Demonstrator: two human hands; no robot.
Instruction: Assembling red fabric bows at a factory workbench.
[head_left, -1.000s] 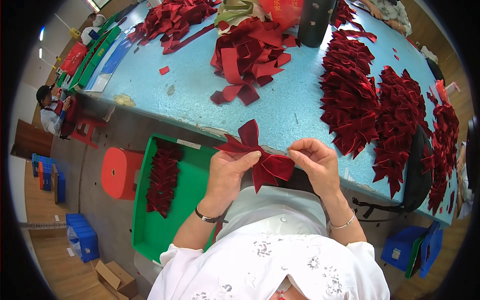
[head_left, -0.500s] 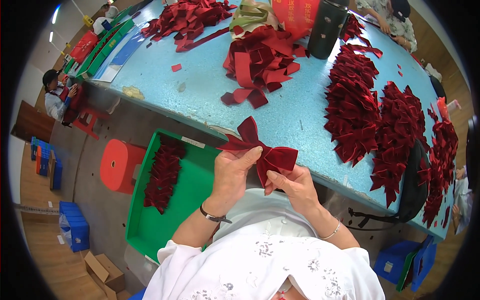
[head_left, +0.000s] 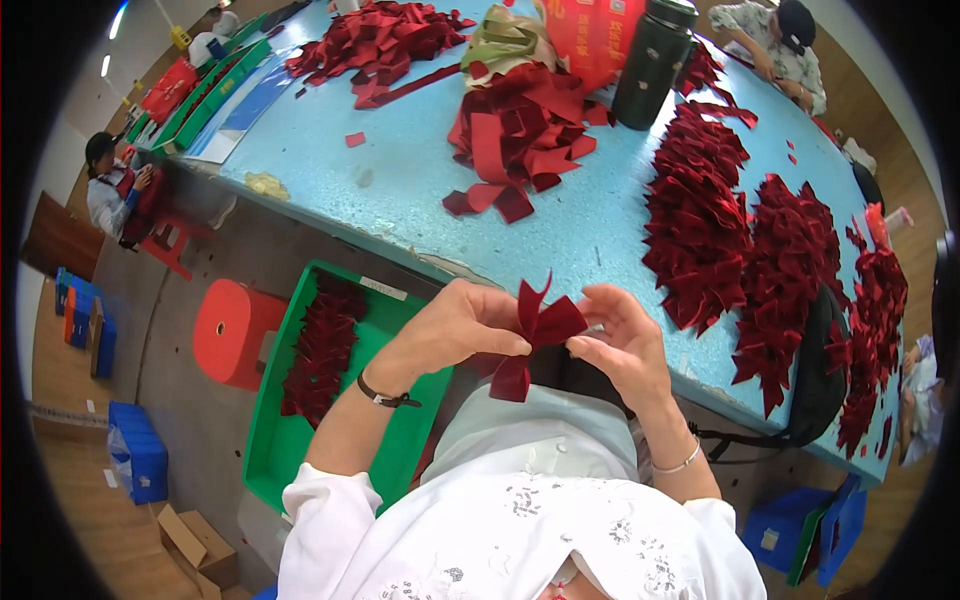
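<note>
A dark red velvet bow [head_left: 550,322] is in front of my body, just off the table's near edge. My left hand [head_left: 460,325] is closed on its left side, thumb across the front near the knot, covering the left loop. One tail points up and another hangs down. My right hand [head_left: 630,350] is at the bow's right loop with thumb and fingers apart; the thumb tip is close to the loop, and I cannot tell if it touches. Below my left wrist, a green tray [head_left: 395,400] holds a row of similar dark red bows [head_left: 320,350].
The blue table [head_left: 400,190] bears loose red ribbon pieces [head_left: 525,130], a dark bottle [head_left: 652,65] and several rows of bows [head_left: 700,220]. A black bag [head_left: 820,370] hangs at its right edge. A red stool [head_left: 232,335] stands left. Other people [head_left: 775,50] sit around.
The bow has been turned and tilted between my hands. My right hand has loosened from its lower right part and spread its fingers; my left hand has shifted slightly.
</note>
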